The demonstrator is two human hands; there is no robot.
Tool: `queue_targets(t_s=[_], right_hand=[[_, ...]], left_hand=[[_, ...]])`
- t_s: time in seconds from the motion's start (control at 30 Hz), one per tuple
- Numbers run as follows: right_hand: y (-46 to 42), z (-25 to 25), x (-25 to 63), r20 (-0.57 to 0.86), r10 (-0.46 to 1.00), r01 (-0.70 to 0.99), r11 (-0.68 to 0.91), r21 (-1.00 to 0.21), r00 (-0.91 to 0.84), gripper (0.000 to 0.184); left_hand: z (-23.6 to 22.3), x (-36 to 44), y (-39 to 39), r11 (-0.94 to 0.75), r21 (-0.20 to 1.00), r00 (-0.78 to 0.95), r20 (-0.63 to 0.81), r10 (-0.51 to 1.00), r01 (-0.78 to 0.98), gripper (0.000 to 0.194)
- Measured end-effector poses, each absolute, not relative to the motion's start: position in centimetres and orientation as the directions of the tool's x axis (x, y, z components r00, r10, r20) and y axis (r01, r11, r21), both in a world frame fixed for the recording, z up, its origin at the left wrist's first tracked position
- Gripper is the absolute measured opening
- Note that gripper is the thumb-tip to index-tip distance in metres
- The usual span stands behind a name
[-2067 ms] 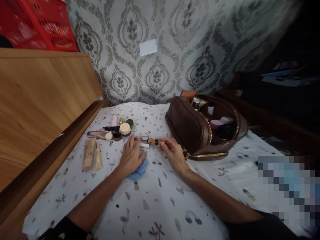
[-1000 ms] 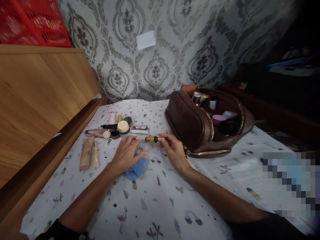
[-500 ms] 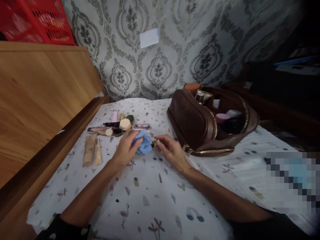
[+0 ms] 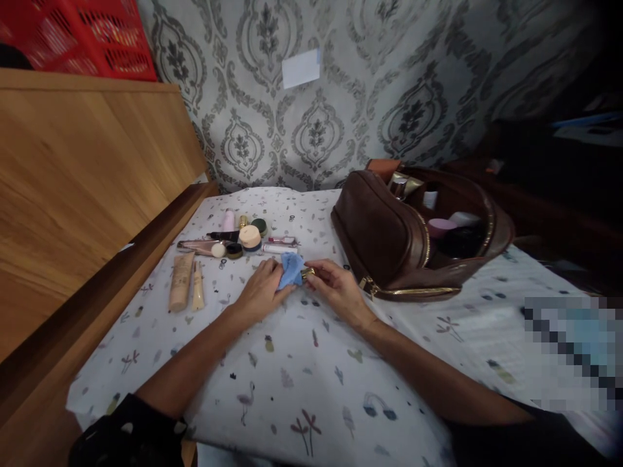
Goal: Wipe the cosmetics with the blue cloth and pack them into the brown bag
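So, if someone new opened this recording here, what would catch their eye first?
Probably the large brown bag, gaping open at the right with cosmetics inside, and the bright red plastic basket in the upper left corner. Next would come the blue cloth near the centre, held by the left hand against a gold-coloured tube in the right hand's fingers.

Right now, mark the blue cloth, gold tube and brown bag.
Blue cloth (image 4: pixel 291 268): head view, on the middle of its crumpled visible face.
Gold tube (image 4: pixel 307 274): head view, on the short stretch left uncovered.
Brown bag (image 4: pixel 374 217): head view, on its outer side wall.
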State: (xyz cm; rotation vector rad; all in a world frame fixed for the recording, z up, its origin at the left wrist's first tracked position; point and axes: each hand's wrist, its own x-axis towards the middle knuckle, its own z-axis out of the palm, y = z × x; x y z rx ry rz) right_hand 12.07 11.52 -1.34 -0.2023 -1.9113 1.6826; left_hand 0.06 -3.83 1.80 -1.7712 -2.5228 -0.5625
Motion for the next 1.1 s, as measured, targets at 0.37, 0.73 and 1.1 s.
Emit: queue_targets(t_s=[0.37, 0.73, 1.1], right_hand=[[11.3, -0.7, 12.2, 0.26, 0.546, -0.182, 0.195, -0.964, -0.797, 0.04], [11.4, -0.1, 12.6, 0.208, 0.571, -0.131, 0.173, -0.976, -0.794, 0.047], [10.5, 0.1, 12.7, 0.277, 0.482, -0.203, 0.202, -0.958, -0.831, 0.044]], left_hand=[[1.9, -1.1, -4.5, 0.33, 0.13, -0.345, 0.117, 0.931, 0.935, 0.024], [2.2, 0.1, -4.5, 0.303, 0.333, -0.423, 0.392, 0.817, 0.893, 0.049], [0.9, 1.2, -3.5, 0.224, 0.39, -0.348, 0.284, 0.894, 0.893, 0.045]])
